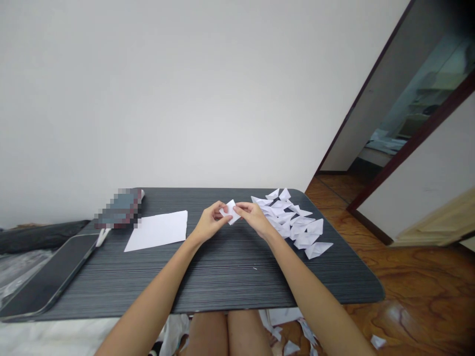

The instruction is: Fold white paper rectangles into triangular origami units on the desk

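Observation:
A small folded piece of white paper is held above the middle of the dark table, turned so it looks like a diamond. My left hand pinches its left side between thumb and fingers. On the opposite side my right hand grips the edge, thumb in front. Just right of my right hand lies a group of folded white paper boats, several of them overlapping. To the left of my left hand rests a flat sheet of white paper.
The dark table stands against a white wall. At its left are a blurred-out object and a black tablet-like slab. Paper scraps lie on the floor below, and another scrap is at the right.

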Tool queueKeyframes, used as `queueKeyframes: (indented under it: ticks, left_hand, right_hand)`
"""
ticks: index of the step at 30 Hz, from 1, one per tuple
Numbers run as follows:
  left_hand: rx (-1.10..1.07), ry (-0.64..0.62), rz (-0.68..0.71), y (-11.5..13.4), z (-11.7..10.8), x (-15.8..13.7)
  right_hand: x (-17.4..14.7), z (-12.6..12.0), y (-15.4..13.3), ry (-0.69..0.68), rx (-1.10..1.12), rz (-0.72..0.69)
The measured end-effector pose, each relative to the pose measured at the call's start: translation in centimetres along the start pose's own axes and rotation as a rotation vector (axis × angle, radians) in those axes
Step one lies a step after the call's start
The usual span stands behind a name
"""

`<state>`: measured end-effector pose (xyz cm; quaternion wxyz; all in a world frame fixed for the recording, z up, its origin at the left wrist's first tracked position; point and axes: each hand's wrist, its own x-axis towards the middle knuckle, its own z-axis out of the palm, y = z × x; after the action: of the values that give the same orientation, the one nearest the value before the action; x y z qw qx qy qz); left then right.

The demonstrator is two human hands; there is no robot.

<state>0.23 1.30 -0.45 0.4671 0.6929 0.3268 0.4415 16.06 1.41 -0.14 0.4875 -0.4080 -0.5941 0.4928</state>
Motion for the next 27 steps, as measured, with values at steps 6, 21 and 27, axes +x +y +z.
queueKeyframes:
  ticks: [6, 21, 27]
  left_hand:
    - [0.017, -0.021, -0.018, -0.12, 0.12, -0.04]
    - [-0.049, -0.095, -0.051, -0.50, 0.46, 0.13]
    - [-0.034, 0.053, -0.049, -0.48, 0.22, 0.42]
  right_hand:
    - [0.13, -0.52, 0.26, -0.051, 0.075, 0.043]
    - [0.31, -0.67, 0.52, 0.127, -0.107, -0.028]
    - [-0.04, -0.49, -0.05, -0.056, -0.029, 0.047]
